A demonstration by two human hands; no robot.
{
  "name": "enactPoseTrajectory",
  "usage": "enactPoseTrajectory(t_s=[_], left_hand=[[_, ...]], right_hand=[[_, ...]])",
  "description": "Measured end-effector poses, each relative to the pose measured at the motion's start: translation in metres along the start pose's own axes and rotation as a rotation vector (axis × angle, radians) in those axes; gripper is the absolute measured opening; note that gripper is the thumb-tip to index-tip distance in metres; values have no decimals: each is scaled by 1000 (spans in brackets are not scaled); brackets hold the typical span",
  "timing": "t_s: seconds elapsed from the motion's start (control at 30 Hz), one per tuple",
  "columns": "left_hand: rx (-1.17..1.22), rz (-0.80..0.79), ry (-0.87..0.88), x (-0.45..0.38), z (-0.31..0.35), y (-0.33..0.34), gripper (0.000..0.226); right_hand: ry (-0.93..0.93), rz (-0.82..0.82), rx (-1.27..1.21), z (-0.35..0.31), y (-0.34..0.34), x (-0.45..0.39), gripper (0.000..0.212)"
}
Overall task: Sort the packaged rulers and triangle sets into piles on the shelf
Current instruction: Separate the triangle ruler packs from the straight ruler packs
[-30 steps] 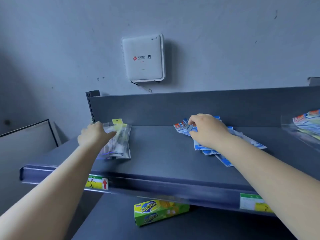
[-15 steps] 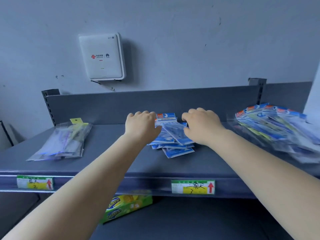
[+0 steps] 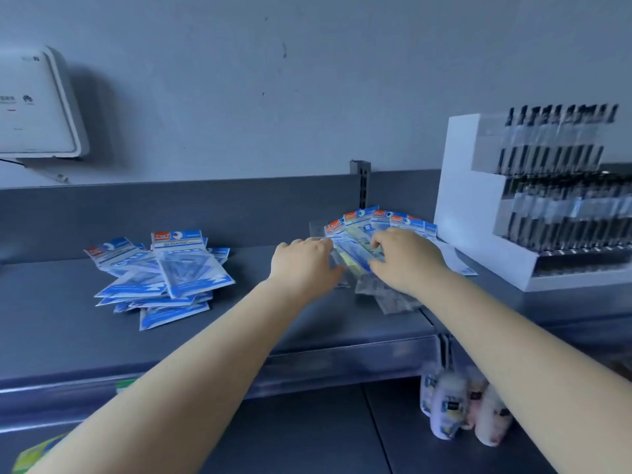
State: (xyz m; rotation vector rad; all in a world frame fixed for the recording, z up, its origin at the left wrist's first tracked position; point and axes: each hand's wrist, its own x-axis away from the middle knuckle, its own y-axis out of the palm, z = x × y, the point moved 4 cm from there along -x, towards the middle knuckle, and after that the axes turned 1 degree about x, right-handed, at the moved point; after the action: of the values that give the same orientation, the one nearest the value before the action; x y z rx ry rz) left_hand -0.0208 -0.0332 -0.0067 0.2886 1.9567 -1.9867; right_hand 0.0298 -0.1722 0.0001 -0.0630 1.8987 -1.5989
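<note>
**Both hands on the ruler packets beside the pen display**

On the shelf (image 3: 307, 323), the left hand (image 3: 304, 265) and right hand (image 3: 407, 258) rest on the fanned ruler packets (image 3: 362, 230) just left of the white pen display (image 3: 533, 200); their fingers look loosely spread, though blur hides any grip. The triangle-set pile (image 3: 164, 278) lies well left of the display.

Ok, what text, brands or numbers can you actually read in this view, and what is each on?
White wall box: a logo and small lines of print, too blurred to read.
Blue packets on the shelf: red and blue header cards, print blurred.
Fanned packets under the left hand and right hand: blurred.
Pen display: blurred.
Bottles below: labels unreadable.
Nothing legible.
</note>
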Motion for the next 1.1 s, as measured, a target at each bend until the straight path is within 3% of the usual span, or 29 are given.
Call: enactPoseTrajectory(t_s=[0.17,0.37,0.43,0.5,0.57,0.67,0.8,0.97,1.1], left_hand=[[109,-87,-13,-21,51,15,41],[234,-171,-37,-45,91,28,38],[262,-172,-45,-54,101,33,31],[254,-165,-63,-64,109,38,38],[213,-160,-98,-73,113,44,48],[123,-184,-155,-83,117,54,64],[65,-172,-201,-90,120,60,81],[311,-191,-276,-98,109,61,46],[498,-196,-329,-98,96,57,55]], right_hand=[[143,-30,-121,66,3,2,16],[272,-191,-119,115,17,2,47],[317,-237,-158,122,22,0,47],[366,-249,-204,129,24,-2,37],[412,-258,-271,134,25,-3,42],[446,-135,-473,141,27,-7,18],[477,85,-699,147,24,-7,21],[436,112,-813,145,28,-8,20],[418,110,-909,139,24,-12,21]])
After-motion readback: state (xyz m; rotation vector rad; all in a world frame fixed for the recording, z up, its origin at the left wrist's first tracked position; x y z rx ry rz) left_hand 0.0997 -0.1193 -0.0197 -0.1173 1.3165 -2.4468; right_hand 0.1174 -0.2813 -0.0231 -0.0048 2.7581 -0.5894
